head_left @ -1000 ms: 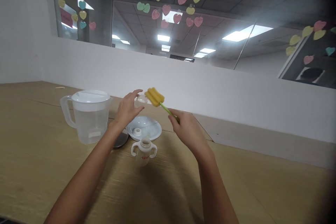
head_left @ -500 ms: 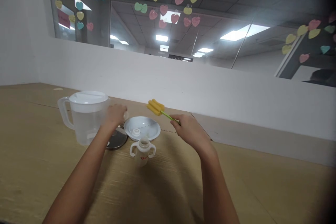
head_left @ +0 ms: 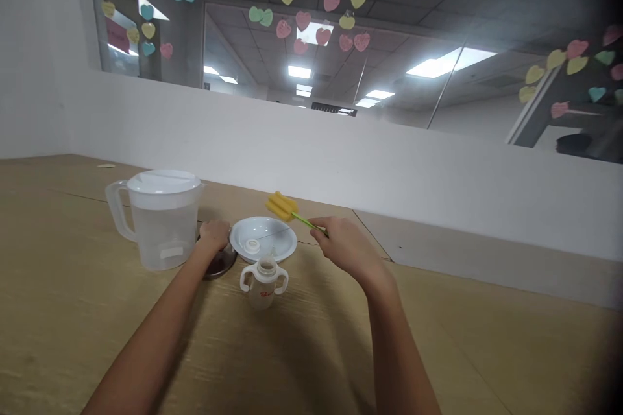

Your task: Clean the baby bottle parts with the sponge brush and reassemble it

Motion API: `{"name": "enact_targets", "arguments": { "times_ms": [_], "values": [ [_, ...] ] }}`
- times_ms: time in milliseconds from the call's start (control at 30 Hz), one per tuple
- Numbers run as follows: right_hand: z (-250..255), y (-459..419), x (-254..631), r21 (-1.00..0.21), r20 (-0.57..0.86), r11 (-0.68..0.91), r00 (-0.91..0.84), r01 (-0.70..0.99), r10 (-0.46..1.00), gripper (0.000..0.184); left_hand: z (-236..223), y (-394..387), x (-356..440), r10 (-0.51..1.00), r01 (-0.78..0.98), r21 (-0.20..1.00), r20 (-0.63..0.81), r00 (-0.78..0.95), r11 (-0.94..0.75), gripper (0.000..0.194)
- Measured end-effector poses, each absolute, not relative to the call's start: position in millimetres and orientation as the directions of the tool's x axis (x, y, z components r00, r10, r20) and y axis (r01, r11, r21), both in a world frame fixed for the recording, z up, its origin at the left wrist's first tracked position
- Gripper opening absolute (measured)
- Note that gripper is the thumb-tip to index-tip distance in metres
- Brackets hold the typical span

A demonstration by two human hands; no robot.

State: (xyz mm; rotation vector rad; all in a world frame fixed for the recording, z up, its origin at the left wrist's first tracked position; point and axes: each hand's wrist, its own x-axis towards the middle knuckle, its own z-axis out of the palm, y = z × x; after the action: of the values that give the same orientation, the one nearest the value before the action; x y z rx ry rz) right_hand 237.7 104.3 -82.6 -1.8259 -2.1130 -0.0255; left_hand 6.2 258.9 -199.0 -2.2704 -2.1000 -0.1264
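Observation:
My right hand (head_left: 343, 243) grips the thin green handle of a bottle brush (head_left: 282, 205), whose yellow sponge head points up and left above a white bowl. My left hand (head_left: 215, 234) is lowered over a round, dark metal plate (head_left: 221, 264). Its fingers look curled, and whatever they hold is hidden. A baby bottle (head_left: 263, 285) with two white handles and red print stands uncapped in front of the bowl (head_left: 265, 228). Inside that bowl lie a white ring cap (head_left: 252, 246) and a small clear piece, hard to make out.
A clear lidded pitcher (head_left: 165, 224) stands just left of my left hand, its handle facing left. A low white wall (head_left: 341, 162) with glass above closes off the back of the brown table (head_left: 311, 350). A small flat scrap (head_left: 106, 166) lies at the back left.
My left hand has come down onto the metal plate; the clear roundish thing at its fingertips no longer shows. My right hand and the brush have shifted slightly left and down.

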Motion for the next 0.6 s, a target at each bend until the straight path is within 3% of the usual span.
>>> {"name": "enact_targets", "arguments": {
  "times_ms": [200, 367, 600],
  "values": [
    [-82.1, 104.5, 237.1, -0.207, 0.27, 0.158, -0.099, 0.965, 0.958, 0.029, -170.1, 248.7, 22.6, 0.939, 0.96, 0.08, 0.246, 0.24, -0.267, 0.04],
    [-81.8, 104.5, 237.7, -0.19, 0.272, 0.163, -0.107, 0.968, 0.956, 0.028, -181.2, 245.6, 62.6, 0.849, 0.836, 0.185, 0.235, 0.472, -0.516, 0.033],
    [-82.2, 106.4, 238.4, -0.183, 0.268, 0.151, -0.099, 0.971, 0.958, 0.028, -212.9, 256.8, 80.3, 0.834, 0.792, 0.266, 0.225, 0.504, -0.55, 0.02]
  ]
}}
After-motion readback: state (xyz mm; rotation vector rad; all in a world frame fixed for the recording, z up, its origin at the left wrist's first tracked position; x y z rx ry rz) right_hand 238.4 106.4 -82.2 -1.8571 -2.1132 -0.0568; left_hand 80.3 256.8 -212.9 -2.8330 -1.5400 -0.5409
